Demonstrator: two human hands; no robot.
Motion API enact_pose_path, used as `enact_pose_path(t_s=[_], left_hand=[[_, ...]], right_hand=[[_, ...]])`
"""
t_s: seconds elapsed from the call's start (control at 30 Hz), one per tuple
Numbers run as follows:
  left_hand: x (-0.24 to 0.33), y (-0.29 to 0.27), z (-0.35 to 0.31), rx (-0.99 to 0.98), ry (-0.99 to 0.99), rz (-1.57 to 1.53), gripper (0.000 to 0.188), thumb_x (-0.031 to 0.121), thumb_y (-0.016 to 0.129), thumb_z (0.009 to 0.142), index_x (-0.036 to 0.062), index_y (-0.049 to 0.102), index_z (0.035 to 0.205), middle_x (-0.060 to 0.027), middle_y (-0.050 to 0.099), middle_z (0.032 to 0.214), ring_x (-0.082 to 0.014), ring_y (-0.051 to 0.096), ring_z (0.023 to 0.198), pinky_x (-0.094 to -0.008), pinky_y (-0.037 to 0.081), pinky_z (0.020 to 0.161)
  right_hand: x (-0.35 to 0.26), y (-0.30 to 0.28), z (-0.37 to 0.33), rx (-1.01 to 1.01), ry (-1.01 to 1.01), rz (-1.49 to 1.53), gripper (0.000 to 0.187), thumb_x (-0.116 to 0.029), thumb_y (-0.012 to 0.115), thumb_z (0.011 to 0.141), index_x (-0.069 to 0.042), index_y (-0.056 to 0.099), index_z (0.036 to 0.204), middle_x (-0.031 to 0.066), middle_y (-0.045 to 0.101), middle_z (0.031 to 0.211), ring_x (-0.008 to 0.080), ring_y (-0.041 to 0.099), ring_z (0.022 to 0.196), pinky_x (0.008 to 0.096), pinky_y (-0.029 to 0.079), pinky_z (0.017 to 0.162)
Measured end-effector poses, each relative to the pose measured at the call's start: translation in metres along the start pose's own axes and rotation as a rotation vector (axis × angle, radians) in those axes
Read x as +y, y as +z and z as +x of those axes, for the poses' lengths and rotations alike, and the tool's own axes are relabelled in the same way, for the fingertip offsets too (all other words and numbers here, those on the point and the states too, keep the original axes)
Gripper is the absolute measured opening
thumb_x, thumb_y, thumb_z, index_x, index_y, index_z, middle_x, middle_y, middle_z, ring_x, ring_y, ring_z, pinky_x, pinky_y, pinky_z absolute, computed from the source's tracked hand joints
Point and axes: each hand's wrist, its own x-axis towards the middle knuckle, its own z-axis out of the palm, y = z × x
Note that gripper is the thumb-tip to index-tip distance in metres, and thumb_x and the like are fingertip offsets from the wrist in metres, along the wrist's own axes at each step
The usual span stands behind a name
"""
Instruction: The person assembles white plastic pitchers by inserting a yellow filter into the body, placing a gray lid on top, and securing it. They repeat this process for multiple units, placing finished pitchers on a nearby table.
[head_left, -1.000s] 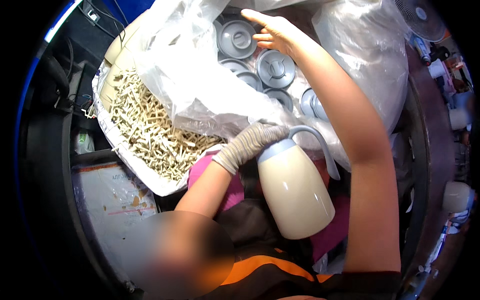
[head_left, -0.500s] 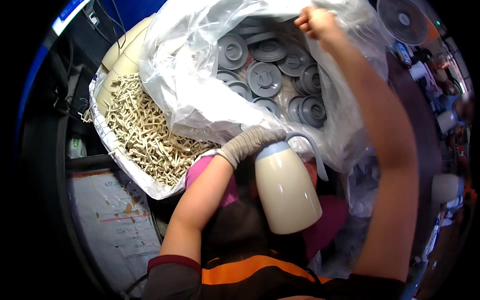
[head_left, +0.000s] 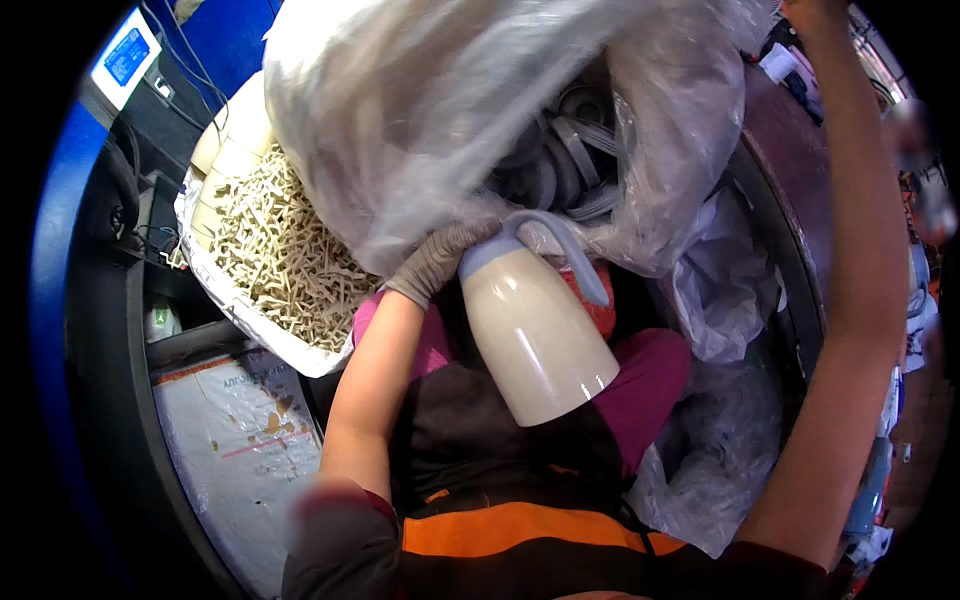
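Note:
My left hand, in a grey glove, grips a cream jug by its grey-blue neck. The jug tilts over my lap, its base toward me and its curved grey-blue handle to the right. Beyond it, a large translucent plastic bag is partly smeared by motion. Grey round lids show through the bag's opening; its left part covers others. My right arm reaches up to the far right, where my right hand is cut off by the upper edge near the bag. Its fingers are mostly hidden.
At left stands a white sack full of small cream plastic pieces. Crumpled clear plastic lies right of my lap. A printed white package sits at lower left, and a dark curved edge runs along the right.
My right hand has moved from above the bag's rim to the far upper right. The bag's plastic has shifted over many lids. The jug has moved slightly left and away from me.

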Motion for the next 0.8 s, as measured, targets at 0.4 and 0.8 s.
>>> enact_pose_path(t_s=[0.4, 0.8], left_hand=[[-0.008, -0.013, 0.004, -0.198, -0.213, -0.230, 0.033, 0.024, 0.065, 0.083, 0.0004, 0.062, 0.106, -0.0088, 0.064, 0.098, -0.0170, 0.059, 0.091, -0.0294, 0.046, 0.085], [-0.018, -0.019, 0.018, 0.043, -0.201, -0.026, 0.037, 0.030, 0.067, 0.081, 0.0027, 0.064, 0.106, -0.0065, 0.063, 0.099, -0.0150, 0.058, 0.088, -0.0286, 0.045, 0.084]], right_hand=[[0.197, 0.030, -0.264, -0.738, -0.124, -0.988, 0.034, -0.032, 0.060, 0.083, 0.000, 0.065, 0.093, 0.0152, 0.065, 0.091, 0.0315, 0.061, 0.086, 0.0392, 0.046, 0.078], [0.198, -0.016, -0.314, -0.809, 0.765, -0.537, 0.039, -0.038, 0.051, 0.090, -0.001, 0.063, 0.091, 0.0078, 0.062, 0.080, 0.0152, 0.057, 0.076, 0.0291, 0.044, 0.068]])
